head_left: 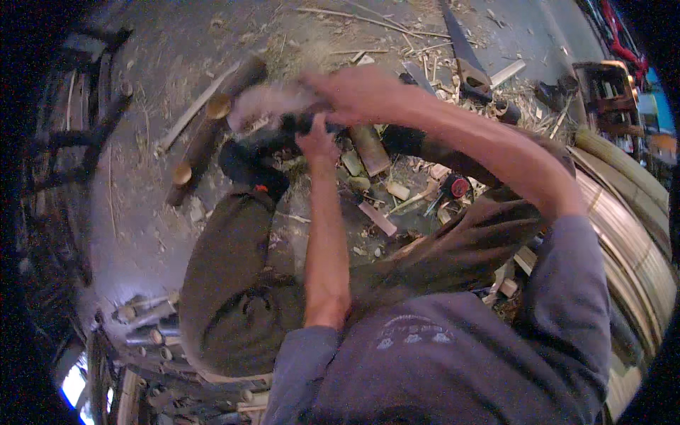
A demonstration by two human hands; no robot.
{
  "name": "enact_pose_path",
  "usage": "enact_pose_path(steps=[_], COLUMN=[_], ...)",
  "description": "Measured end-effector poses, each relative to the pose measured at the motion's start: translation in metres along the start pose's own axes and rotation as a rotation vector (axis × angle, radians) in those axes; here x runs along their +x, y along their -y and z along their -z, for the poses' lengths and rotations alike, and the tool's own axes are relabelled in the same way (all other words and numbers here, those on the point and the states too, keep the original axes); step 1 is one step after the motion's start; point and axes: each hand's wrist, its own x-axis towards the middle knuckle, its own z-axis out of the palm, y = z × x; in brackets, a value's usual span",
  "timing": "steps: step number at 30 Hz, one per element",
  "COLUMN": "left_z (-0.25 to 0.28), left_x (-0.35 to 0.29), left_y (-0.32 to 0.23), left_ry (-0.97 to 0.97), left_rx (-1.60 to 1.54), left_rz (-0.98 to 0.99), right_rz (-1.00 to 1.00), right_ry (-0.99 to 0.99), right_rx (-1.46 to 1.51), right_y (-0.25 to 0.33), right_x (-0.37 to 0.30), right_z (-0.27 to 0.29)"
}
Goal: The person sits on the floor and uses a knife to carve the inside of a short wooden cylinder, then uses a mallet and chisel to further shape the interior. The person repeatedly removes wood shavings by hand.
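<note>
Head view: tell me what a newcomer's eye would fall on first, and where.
The bare right hand, blurred, probably draws the eye first, close to the bare left hand at upper centre. Next may come the long, dark-bladed handsaw, lying on the littered grey floor near the top, right of centre. Below it in the picture, a small, round red-and-black object stands out among pale wood scraps.
</note>
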Motion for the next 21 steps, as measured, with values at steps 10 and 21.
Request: enact_pose_path(steps=[10, 21], left_z=[-0.132, -0.093], left_x=[-0.057, 0.005], left_y=[0.034, 0.057], left_ry=[0.433, 0.519], left_rx=[0.886, 1.061], left_rz=[-0.878, -0.664], right_rz=[-0.874, -1.006], right_ry=[-0.874, -1.181], right_rx=[0.404, 0.495], right_y=[-0.040, -0.057], right_x=[-0.174, -0.172], right_z=[0.002, -0.140])
